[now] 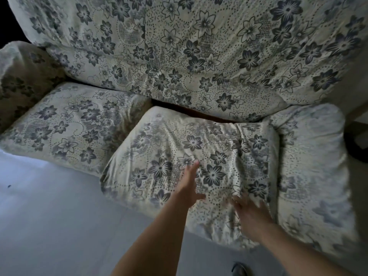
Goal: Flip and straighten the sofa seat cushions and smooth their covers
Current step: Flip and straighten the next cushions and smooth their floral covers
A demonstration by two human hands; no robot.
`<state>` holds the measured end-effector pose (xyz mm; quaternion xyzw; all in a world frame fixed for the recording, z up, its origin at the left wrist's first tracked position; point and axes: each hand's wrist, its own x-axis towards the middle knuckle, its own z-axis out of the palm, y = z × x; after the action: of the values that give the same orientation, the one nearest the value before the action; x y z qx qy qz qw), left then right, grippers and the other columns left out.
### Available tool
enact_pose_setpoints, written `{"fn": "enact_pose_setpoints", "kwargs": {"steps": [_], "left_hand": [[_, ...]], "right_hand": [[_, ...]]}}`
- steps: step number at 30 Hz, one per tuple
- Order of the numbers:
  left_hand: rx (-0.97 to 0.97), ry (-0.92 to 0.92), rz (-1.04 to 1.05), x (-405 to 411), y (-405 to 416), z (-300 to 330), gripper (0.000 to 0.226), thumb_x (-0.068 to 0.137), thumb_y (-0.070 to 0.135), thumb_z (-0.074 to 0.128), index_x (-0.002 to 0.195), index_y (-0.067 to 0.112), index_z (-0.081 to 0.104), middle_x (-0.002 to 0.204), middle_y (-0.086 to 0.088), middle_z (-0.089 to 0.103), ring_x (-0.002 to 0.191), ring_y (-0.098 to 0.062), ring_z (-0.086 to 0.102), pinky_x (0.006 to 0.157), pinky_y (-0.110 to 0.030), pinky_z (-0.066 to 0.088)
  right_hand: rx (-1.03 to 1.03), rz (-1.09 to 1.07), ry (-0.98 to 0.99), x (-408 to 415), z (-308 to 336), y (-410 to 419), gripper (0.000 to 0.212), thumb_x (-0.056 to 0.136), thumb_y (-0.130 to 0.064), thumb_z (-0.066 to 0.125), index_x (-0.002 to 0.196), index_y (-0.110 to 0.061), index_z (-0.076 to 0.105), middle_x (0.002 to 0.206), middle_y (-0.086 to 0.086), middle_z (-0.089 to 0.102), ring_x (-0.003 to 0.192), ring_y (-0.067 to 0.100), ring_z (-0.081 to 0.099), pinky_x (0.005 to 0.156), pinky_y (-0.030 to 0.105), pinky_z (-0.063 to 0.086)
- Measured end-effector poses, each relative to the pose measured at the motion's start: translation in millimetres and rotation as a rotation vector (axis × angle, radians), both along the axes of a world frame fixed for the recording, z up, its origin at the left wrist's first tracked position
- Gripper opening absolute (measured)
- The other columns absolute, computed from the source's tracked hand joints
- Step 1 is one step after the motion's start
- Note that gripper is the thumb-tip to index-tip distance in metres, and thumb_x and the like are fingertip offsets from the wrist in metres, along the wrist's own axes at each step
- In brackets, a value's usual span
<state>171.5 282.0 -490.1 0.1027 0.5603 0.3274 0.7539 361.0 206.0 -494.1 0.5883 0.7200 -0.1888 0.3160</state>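
Observation:
A two-seat sofa in cream fabric with grey flowers fills the view. The right seat cushion point(199, 152) sits skewed, its front edge jutting past the sofa's front, its cover wrinkled. A dark gap shows behind it. My left hand point(189, 186) lies flat on that cushion's middle, fingers stretched out and apart. My right hand point(249, 214), blurred by motion, rests on the cover near the cushion's front right, fingers spread. Beside it, the left seat cushion point(67, 126) lies lower and flatter.
The back cushions point(179, 46) lean above both seats. The right armrest point(312, 166) and the left armrest point(22, 80) bound the seats. Pale floor point(49, 226) spreads in front. A shoe tip point(240, 269) shows at the bottom edge.

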Motion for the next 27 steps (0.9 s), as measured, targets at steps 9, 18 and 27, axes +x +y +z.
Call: {"fn": "enact_pose_setpoints", "kwargs": {"steps": [9, 18, 27], "left_hand": [[0.141, 0.348, -0.010, 46, -42, -83, 0.056, 0.089, 0.028, 0.069, 0.138, 0.015, 0.047, 0.118, 0.003, 0.062, 0.118, -0.023, 0.058, 0.091, -0.036, 0.050], [-0.377, 0.495, 0.277, 43, -94, -128, 0.145, 0.033, 0.066, 0.088, 0.149, 0.011, 0.021, 0.149, -0.023, 0.031, 0.135, -0.043, 0.034, 0.102, -0.057, 0.041], [-0.370, 0.219, 0.291, 41, -60, -138, 0.092, 0.072, 0.045, 0.081, 0.144, 0.035, 0.024, 0.144, -0.015, 0.040, 0.127, -0.049, 0.043, 0.086, -0.070, 0.046]], "right_hand": [[-0.082, -0.525, 0.275, 39, -61, 0, 0.108, 0.086, -0.043, 0.067, 0.152, -0.032, -0.018, 0.160, 0.000, -0.024, 0.149, 0.034, -0.004, 0.116, 0.058, 0.020], [0.289, -1.051, 0.321, 33, -107, -45, 0.156, 0.052, -0.062, 0.085, 0.148, -0.014, -0.029, 0.160, 0.012, -0.020, 0.147, 0.035, -0.014, 0.114, 0.053, 0.021], [0.330, -1.214, 0.382, 38, -127, -27, 0.159, 0.044, -0.039, 0.097, 0.151, -0.013, -0.018, 0.157, 0.023, 0.002, 0.143, 0.044, 0.009, 0.109, 0.055, 0.030]]}}
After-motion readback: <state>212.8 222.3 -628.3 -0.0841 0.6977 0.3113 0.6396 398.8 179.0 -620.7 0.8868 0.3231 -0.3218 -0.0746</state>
